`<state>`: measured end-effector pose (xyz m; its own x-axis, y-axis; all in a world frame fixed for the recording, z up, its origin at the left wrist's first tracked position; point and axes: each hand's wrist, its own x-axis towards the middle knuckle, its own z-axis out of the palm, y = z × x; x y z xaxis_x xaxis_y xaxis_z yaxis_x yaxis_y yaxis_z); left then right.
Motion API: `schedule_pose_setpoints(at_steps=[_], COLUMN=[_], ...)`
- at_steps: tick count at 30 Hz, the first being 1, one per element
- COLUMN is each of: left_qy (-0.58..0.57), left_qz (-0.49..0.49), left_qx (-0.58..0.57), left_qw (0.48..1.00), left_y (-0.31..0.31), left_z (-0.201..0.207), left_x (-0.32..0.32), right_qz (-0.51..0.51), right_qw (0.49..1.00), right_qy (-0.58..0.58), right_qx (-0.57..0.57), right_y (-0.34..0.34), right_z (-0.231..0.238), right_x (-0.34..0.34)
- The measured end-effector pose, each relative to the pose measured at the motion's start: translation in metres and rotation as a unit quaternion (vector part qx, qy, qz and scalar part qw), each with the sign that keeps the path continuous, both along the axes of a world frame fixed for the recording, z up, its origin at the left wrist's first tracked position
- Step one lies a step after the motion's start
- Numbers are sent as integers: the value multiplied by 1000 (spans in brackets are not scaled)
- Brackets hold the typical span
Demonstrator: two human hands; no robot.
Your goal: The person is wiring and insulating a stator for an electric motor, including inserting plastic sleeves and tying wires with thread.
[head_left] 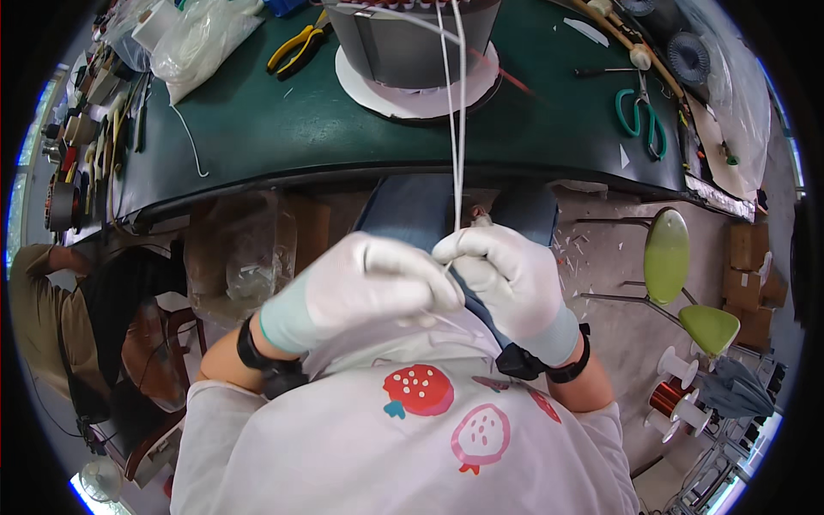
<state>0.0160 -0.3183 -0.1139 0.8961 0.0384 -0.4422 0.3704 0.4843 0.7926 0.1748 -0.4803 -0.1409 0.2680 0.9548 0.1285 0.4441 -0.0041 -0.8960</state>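
Two strands of white cord [457,154] run from a grey metal cylinder [403,51], which looks like a motor stator, over the bench edge down to my hands. My right hand [511,279], in a white glove, is closed with the cord pinched at its fingers. Close beside it, almost touching, is my gloved left hand [365,279]. Its fingers are bent together at the cord's lower end, slightly blurred, and what lies inside them is hidden. The cylinder stands on a round white disc [378,90] on the green bench.
On the green bench [257,137] lie yellow-handled pliers [296,50], green-handled scissors [639,120], a screwdriver [601,71] and a plastic bag [202,47]. A green chair [667,257] and wire spools [678,399] stand at right. Another person [51,318] sits at left.
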Motion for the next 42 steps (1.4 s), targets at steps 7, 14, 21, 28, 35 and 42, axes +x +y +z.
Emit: schedule_pose_setpoints(at_steps=[7,14,21,28,35,42], left_qy=[-100,-141,-212,-282,-260,-251], left_qz=[72,118,283,44,67,65], left_qx=[-234,-233,-178,742,722,527], left_qw=[964,955,918,607,638,810], left_y=[12,27,17,24,15,11], left_z=[-41,-39,-44,-59,-40,-27], left_x=[-6,-7,14,35,35,25], right_qz=[-108,-142,-110,-59,-93,-148], right_qw=[989,968,983,974,993,987], right_qy=[98,193,140,217,60,-37], right_qx=[-32,-70,-49,-3,33,43], right_y=[-5,-9,2,-1,-11,-10], right_z=[-3,-8,-14,-3,-10,-23], right_x=[-4,2,-12,-21,-8,-6])
